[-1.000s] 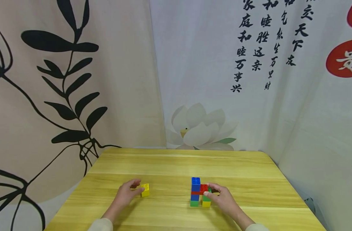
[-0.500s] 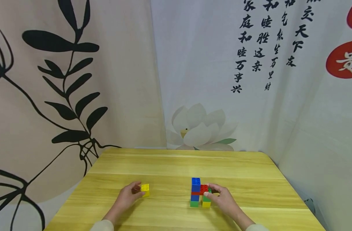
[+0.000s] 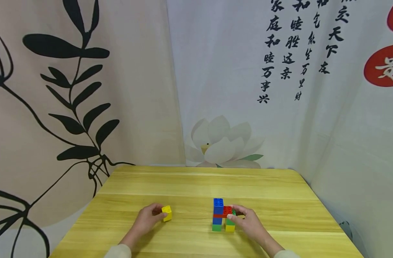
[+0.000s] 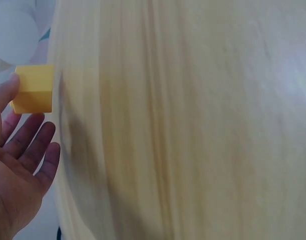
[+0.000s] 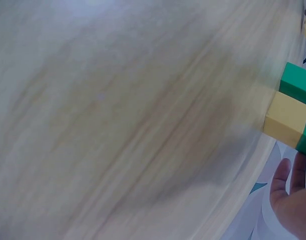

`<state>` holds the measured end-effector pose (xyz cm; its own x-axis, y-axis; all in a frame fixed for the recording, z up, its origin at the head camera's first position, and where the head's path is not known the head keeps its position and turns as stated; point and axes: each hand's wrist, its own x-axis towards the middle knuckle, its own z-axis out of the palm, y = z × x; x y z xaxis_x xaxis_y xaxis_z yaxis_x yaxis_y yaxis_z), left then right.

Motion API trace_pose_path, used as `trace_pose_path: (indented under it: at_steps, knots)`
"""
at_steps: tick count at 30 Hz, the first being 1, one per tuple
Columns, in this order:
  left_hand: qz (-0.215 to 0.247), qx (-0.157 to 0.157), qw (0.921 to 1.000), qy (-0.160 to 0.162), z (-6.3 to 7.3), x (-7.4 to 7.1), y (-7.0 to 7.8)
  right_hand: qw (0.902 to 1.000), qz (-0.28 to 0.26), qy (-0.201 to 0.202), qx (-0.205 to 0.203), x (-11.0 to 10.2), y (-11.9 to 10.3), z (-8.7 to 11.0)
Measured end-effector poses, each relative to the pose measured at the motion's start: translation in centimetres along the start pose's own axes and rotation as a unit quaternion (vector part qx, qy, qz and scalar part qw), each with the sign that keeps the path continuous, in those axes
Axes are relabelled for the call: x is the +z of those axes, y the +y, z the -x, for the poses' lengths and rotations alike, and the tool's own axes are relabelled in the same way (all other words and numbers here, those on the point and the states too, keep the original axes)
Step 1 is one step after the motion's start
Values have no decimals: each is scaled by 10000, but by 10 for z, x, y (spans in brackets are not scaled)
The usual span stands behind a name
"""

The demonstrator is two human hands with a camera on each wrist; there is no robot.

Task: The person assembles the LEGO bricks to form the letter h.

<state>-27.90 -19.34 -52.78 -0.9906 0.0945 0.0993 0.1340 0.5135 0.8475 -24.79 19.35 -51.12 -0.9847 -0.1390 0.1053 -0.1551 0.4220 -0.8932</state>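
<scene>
My left hand (image 3: 146, 219) pinches a yellow toy building brick (image 3: 166, 213) between thumb and fingers. In the left wrist view the thumb lies on this brick (image 4: 35, 90), and the other fingers spread below it. My right hand (image 3: 251, 224) grips the right side of an assembled brick structure (image 3: 218, 206), thumb at its red brick (image 3: 227, 210). The structure's left column runs green, blue, red and blue at the top. Its right leg is yellow (image 3: 230, 228) below green. In the right wrist view the green and yellow undersides (image 5: 288, 117) show; my fingers are partly cut off.
The wooden table (image 3: 190, 186) spans the lower view, with its far edge against printed curtains (image 3: 145, 107). Between the two hands lies a stretch of bare tabletop.
My left hand has moved right, and the yellow brick has shifted with it and tilted slightly. The right hand and the brick structure have stayed in place.
</scene>
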Motion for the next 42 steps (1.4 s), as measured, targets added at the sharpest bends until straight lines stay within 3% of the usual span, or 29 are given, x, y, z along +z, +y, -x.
trace_pose_path:
  at_steps: [16, 25, 34, 42]
  knots:
    - [152, -97, 9998, -31, -3, 8, 10, 10000, 73, 4, 15, 2, -3, -2]
    - [235, -85, 9997, -70, -1, 10, 5, 10000, 50, 9, 35, 4, -3, -3]
    - [343, 121, 9991, -208, 4, 12, -2, 9999, 96, 22, 109, 4, -1, 0]
    - [498, 17, 9986, -166, 1, 12, 1, 9998, 75, 43, 206, 3, -2, 0]
